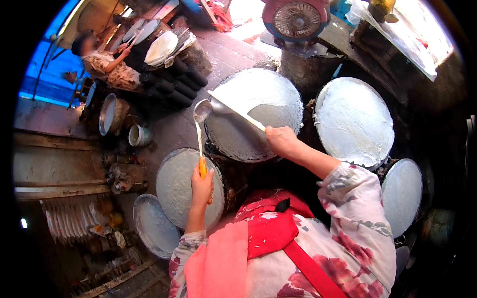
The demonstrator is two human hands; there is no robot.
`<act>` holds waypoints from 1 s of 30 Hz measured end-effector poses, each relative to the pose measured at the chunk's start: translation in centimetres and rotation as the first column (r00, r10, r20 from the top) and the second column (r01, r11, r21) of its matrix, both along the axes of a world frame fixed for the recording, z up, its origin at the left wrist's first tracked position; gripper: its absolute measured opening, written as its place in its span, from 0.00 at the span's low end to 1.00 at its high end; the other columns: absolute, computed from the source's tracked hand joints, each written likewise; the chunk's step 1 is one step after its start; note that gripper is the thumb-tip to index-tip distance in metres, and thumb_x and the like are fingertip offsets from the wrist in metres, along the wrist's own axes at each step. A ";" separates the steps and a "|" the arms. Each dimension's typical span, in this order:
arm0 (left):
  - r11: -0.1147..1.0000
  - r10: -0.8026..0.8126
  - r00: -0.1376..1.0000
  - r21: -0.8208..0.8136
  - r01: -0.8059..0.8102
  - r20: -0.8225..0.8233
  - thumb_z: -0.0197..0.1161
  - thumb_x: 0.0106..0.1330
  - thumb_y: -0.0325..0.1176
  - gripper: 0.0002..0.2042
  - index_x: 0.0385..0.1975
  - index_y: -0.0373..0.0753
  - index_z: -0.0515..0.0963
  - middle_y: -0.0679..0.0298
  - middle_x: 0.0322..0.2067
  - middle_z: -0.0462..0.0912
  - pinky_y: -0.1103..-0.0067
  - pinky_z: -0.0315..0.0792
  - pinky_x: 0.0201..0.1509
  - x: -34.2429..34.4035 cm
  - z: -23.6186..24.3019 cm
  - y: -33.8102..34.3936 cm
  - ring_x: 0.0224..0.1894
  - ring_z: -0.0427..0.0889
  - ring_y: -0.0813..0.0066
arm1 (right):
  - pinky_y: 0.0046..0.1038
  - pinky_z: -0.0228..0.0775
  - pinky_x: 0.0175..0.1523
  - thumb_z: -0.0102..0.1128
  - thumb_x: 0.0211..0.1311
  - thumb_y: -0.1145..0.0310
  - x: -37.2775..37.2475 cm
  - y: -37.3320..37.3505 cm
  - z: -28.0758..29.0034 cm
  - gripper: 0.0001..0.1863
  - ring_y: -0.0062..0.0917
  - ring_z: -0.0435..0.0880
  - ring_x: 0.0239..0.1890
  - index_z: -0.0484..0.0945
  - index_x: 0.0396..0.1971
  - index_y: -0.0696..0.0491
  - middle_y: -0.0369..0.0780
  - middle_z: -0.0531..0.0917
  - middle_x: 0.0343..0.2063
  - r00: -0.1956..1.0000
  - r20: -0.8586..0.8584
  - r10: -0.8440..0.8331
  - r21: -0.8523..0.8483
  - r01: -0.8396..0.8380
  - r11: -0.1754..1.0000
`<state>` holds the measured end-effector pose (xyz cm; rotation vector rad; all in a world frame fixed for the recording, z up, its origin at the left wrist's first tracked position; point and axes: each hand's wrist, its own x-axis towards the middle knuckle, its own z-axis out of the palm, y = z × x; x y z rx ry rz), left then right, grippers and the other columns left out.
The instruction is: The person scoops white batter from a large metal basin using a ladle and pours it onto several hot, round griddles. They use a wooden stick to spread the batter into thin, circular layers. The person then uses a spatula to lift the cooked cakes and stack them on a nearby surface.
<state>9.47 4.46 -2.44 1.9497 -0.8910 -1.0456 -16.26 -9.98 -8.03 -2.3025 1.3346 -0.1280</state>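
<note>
Our L hand (202, 187) grips the ladle (202, 110), R hand (284, 141) the stick (241, 112) (over the pan (243, 141)); we'd best keep strokes light, w/ even pressure.

Wht top (310, 248) w/ dk-red floral print, red strap (314, 269) & pink cloth (218, 263).

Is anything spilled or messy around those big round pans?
A little messy, yes. Crusty white bits cling to the middle pan near the right hand, making its edge look ragged. Its white layer looks patchy too: bright on the far side, greyer on the near side. No clear spill shows.
</note>
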 end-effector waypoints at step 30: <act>0.988 0.157 0.967 0.019 -0.156 -0.202 0.55 0.64 0.29 0.15 0.49 0.35 0.65 0.70 0.19 0.66 0.86 0.60 0.14 -0.3 2.7 4.4 0.13 0.64 0.85 | 0.38 0.74 0.33 0.50 0.52 0.73 -3.9 -10.6 -0.7 0.07 0.40 0.82 0.29 0.76 0.27 0.57 0.48 0.82 0.26 0.981 -0.127 0.148 -0.170 -0.169 0.971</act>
